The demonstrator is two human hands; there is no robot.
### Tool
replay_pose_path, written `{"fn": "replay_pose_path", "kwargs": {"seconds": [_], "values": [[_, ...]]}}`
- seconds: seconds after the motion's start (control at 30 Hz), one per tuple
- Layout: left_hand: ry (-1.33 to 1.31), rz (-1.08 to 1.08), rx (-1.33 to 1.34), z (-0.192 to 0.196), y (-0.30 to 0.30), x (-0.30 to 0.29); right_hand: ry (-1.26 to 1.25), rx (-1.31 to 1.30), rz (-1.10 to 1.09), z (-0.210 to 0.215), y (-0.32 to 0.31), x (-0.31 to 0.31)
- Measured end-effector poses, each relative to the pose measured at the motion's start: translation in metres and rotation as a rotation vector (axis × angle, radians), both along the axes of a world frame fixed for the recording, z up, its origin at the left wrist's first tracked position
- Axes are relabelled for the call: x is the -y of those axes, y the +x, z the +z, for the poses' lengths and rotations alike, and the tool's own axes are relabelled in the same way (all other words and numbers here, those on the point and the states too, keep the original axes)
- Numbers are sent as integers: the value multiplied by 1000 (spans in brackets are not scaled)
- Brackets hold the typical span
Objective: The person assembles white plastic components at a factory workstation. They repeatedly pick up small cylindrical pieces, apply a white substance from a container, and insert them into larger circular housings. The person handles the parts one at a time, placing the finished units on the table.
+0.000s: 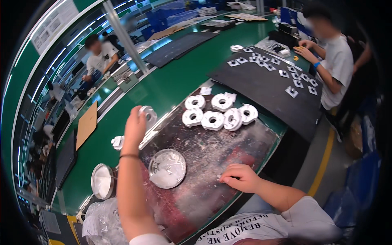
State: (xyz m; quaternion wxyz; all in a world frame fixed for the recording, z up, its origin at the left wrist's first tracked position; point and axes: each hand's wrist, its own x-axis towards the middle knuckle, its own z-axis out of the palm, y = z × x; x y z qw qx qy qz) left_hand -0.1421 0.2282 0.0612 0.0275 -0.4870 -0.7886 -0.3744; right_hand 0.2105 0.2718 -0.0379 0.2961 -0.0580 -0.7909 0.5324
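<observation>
My left hand reaches out over the far-left edge of the work mat. Its fingers close on the edge of a white round plastic part with a hole in it. My right hand hovers low over the right side of the mat, fingers curled and pressed together; what they hold, if anything, is too small to make out. Several similar white parts, one of them a white ring-shaped part, sit in a cluster at the back of the mat. Between my arms lies a round metal dish with white paste in it.
The dark, speckled mat lies on a green bench. Left of my left forearm are a second round tin, a small white piece and clear plastic bags. A black board carries small parts; a co-worker works beside it.
</observation>
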Motion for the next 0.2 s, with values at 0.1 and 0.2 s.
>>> {"fn": "replay_pose_path", "kwargs": {"seconds": [0.1,0.2], "values": [[104,-340,542,20,64,38,27,-10,-43,-2,9,-4],[-28,-412,409,13,90,94,37,13,11,3,4,1]]}}
